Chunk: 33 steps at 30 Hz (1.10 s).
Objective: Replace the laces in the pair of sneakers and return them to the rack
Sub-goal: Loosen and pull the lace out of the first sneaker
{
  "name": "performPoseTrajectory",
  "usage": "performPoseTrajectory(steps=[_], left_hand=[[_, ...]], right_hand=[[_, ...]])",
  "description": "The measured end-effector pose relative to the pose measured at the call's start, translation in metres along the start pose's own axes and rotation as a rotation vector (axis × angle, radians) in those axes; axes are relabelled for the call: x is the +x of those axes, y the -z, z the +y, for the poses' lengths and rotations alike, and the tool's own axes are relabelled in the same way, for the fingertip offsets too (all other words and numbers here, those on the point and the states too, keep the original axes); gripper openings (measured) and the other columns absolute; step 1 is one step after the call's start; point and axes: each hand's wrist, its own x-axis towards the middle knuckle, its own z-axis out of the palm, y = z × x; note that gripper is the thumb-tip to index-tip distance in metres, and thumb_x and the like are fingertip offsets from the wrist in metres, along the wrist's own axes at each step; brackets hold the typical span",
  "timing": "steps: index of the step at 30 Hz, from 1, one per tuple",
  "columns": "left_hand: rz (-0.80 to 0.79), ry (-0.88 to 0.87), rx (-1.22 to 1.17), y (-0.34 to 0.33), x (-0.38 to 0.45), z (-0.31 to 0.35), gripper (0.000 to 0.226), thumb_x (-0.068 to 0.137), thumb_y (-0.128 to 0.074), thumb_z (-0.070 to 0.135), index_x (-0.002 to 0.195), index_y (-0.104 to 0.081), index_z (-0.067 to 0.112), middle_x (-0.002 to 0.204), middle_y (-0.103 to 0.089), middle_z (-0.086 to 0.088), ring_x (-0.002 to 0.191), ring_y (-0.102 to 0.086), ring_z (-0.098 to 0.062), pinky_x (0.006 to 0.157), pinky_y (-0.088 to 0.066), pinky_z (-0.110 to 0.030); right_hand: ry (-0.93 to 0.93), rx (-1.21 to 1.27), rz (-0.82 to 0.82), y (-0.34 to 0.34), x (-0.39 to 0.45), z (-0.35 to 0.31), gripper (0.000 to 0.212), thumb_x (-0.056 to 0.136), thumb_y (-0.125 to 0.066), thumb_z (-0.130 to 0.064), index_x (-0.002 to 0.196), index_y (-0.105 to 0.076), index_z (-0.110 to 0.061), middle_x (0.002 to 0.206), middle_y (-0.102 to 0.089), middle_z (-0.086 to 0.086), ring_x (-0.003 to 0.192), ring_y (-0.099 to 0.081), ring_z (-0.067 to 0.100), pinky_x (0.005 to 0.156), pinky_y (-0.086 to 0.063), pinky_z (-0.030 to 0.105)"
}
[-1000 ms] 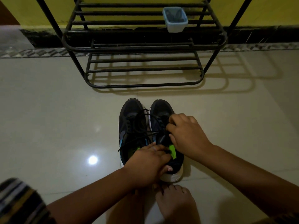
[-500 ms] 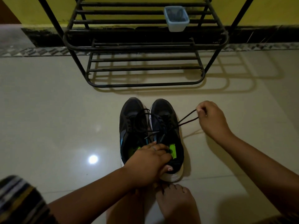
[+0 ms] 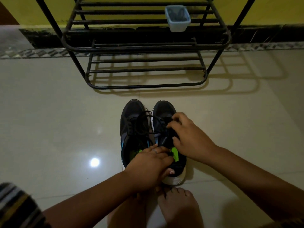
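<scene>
Two dark sneakers stood side by side on the pale tiled floor (image 3: pixel 49 120), toes pointing at the black metal rack (image 3: pixel 144 46) and well short of it. The left sneaker (image 3: pixel 131 129) had blue on its outer side and a green insole; the right sneaker (image 3: pixel 162 116) showed a green patch at its tongue and a white heel. A black lace (image 3: pixel 143 119) looped loosely across both shoes near their tongues. The left hand (image 3: pixel 148 165) rested over the heel end of the pair, fingers curled onto the collar of the right sneaker beside the green patch and thumb against its white heel, gripping that shoe. The right hand (image 3: pixel 190 137) lay on the right sneaker's laced part, its fingertips pinched at the lace near the upper eyelets and its thumb pressed lower on the tongue. The two hands were close but not touching. A bare foot (image 3: pixel 179 206) lay just behind the right sneaker's heel. On the rack's upper shelf sat a small pale blue tub (image 3: pixel 178 18), its contents too dark to tell. Behind the rack ran a yellow wall (image 3: pixel 49 7) with a black base strip. A striped cloth (image 3: pixel 14 206) showed at the lower left corner.
</scene>
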Motion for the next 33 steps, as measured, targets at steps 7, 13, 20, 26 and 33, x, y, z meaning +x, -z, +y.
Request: performPoseTrajectory(steps=[7, 13, 20, 26, 33], left_hand=[[0.002, -0.007, -0.027, 0.001, 0.0, 0.001, 0.035, 0.088, -0.038, 0.046, 0.099, -0.065, 0.027, 0.101, -0.07, 0.008, 0.11, -0.06, -0.013, 0.098, -0.043, -0.033], [-0.004, -0.012, -0.02, 0.003, -0.001, 0.0, 0.036, 0.087, -0.038, 0.047, 0.101, -0.065, 0.028, 0.102, -0.069, 0.01, 0.111, -0.059, -0.012, 0.097, -0.042, -0.031], [0.01, 0.021, -0.036, 0.005, -0.005, 0.003, 0.04, 0.088, -0.04, 0.048, 0.116, -0.058, 0.026, 0.121, -0.061, 0.003, 0.126, -0.049, -0.018, 0.105, -0.04, -0.041], [0.191, 0.462, 0.013, 0.014, -0.021, 0.0, 0.056, 0.084, -0.043, 0.055, 0.132, -0.042, 0.028, 0.146, -0.035, -0.002, 0.143, -0.017, -0.027, 0.112, -0.013, -0.055], [0.127, 0.68, -0.105, 0.007, -0.037, -0.011, 0.066, 0.08, -0.043, 0.06, 0.138, -0.037, 0.028, 0.152, -0.024, -0.001, 0.138, -0.028, -0.032, 0.102, -0.037, -0.057]], right_hand=[[0.075, -0.056, 0.135, -0.001, -0.001, -0.002, 0.006, 0.086, -0.062, -0.014, 0.086, -0.059, -0.009, 0.102, -0.05, 0.008, 0.085, -0.054, 0.024, 0.056, -0.045, 0.033], [-0.231, 0.285, 0.313, 0.02, 0.003, 0.019, 0.009, 0.085, -0.062, -0.009, 0.077, -0.062, -0.011, 0.088, -0.049, -0.003, 0.074, -0.053, 0.011, 0.067, -0.041, 0.025], [-0.336, 0.328, 0.26, 0.022, 0.001, 0.028, 0.008, 0.087, -0.061, -0.014, 0.083, -0.059, -0.02, 0.096, -0.05, -0.002, 0.078, -0.055, 0.014, 0.072, -0.042, 0.028], [-0.157, 0.151, -0.035, 0.0, -0.003, 0.006, 0.042, 0.086, -0.065, -0.028, 0.126, -0.054, -0.023, 0.119, -0.052, -0.001, 0.1, -0.056, 0.019, 0.083, -0.048, 0.031], [-0.117, 0.254, 0.15, 0.013, -0.001, 0.019, 0.009, 0.084, -0.064, -0.011, 0.077, -0.066, -0.016, 0.079, -0.059, -0.005, 0.073, -0.056, 0.015, 0.067, -0.044, 0.029]])
